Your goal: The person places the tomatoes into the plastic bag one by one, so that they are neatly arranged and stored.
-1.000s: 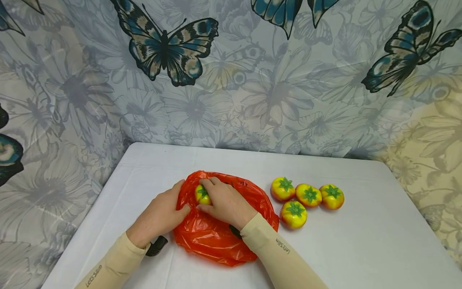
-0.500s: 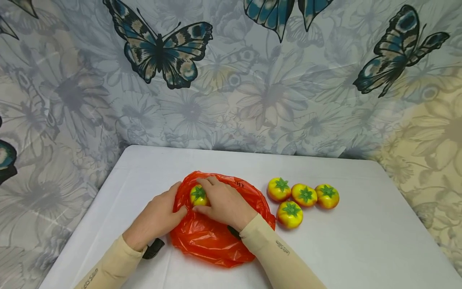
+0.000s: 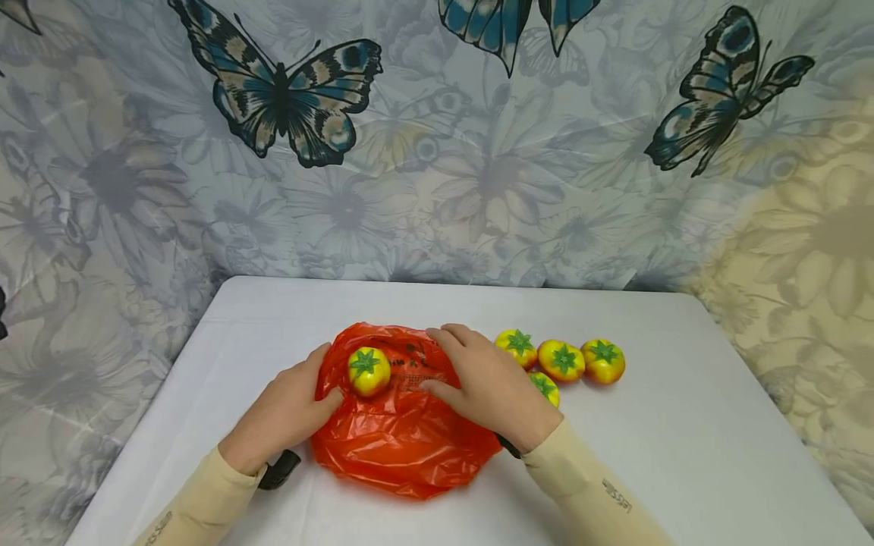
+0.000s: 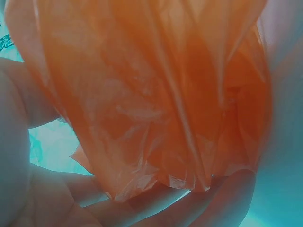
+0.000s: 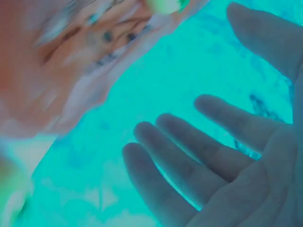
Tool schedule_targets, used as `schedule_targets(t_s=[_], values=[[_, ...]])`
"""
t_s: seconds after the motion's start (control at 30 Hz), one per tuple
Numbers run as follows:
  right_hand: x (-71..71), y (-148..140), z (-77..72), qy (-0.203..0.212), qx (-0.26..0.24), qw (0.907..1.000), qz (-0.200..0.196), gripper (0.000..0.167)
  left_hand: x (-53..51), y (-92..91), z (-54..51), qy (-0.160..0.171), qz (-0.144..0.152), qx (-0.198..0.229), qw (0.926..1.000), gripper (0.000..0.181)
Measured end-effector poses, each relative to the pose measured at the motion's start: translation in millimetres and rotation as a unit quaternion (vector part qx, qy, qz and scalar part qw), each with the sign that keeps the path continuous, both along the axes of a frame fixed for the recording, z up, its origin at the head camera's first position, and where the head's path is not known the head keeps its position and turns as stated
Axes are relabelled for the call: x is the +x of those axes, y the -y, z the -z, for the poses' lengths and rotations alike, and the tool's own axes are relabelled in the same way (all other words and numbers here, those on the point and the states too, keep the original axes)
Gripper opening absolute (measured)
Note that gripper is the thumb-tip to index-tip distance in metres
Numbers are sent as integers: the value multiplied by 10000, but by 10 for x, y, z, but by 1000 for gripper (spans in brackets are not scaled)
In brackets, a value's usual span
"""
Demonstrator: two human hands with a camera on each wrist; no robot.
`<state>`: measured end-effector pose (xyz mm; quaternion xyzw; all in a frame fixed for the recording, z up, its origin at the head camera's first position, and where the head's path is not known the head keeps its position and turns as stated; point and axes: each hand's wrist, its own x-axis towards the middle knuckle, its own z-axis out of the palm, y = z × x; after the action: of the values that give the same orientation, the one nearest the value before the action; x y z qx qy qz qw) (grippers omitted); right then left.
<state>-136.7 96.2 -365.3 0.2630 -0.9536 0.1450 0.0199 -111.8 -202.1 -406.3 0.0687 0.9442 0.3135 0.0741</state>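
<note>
A red plastic bag (image 3: 416, 447) lies with its mouth spread on the white table. One yellow-red tomato (image 3: 369, 372) with a green star-shaped top rests in its mouth, near the left rim. My left hand (image 3: 283, 409) holds the bag's left side, its fingers curled against the plastic in the left wrist view. Over the bag's right part hovers my right hand (image 3: 495, 383), with nothing in it. Its fingers (image 5: 189, 146) are spread and apart from the bag in the right wrist view. Part of the bag's right side is hidden under that hand.
Several more tomatoes (image 3: 561, 360) sit on the white table (image 3: 683, 455) to the right of the bag; the nearest is partly covered by my right hand. A butterfly-patterned cloth (image 3: 478, 189) hangs behind the table. A dark wrist device (image 3: 278, 470) shows under my left wrist.
My right hand has let go of the tomato and moved right, away from it. The tomato stays in the bag's mouth. My left hand keeps its place at the bag. The head view has shifted slightly.
</note>
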Motion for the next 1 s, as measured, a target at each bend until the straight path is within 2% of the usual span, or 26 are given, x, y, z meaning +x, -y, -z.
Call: schedule_targets(t_s=[0.2, 0.43, 0.7, 1.0], values=[[153, -500, 33, -393, 68, 9988, 286, 73, 10, 38, -2, 152, -69, -144, 9998, 79], [304, -936, 141, -194, 64, 9956, 918, 72, 23, 75, 2, 169, -66, -158, 9997, 80], [365, -1106, 306, -221, 129, 9932, 1139, 75, 29, 70, 14, 102, -23, -183, 9998, 80], [393, -1176, 411, -65, 246, 9905, 1353, 77, -5, 9, 0, 29, 62, -171, 9998, 78]])
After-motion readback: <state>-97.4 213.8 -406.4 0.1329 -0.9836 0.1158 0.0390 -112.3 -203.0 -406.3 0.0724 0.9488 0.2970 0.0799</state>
